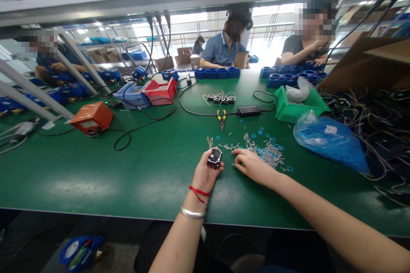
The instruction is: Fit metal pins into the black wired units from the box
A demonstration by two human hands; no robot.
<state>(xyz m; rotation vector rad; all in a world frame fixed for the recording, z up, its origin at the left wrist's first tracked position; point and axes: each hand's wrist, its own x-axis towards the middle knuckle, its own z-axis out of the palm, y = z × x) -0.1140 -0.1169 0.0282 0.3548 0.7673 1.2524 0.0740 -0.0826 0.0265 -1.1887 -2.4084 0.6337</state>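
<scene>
My left hand (209,174) is closed around a small square black motor (215,158), whose face is turned up. Several coloured wires (209,141) stick out from its far side. To the right, my right hand (253,166) hovers low over the table with its index finger stretched forward. Its other fingers curl toward the thumb, where a thin light tip like that of a screw pokes out. Beside and beyond this hand lies a loose pile of small silver screws (272,156) mixed with blue rings (261,130). My right hand partly hides the pile.
Pliers (222,121), several more motors (221,99) and a black power adapter (249,111) lie ahead on the green table (153,162). At right are a green bin (285,108), a blue-filled bag (333,143) and tangled wires. An orange box (92,118) stands left. People sit opposite.
</scene>
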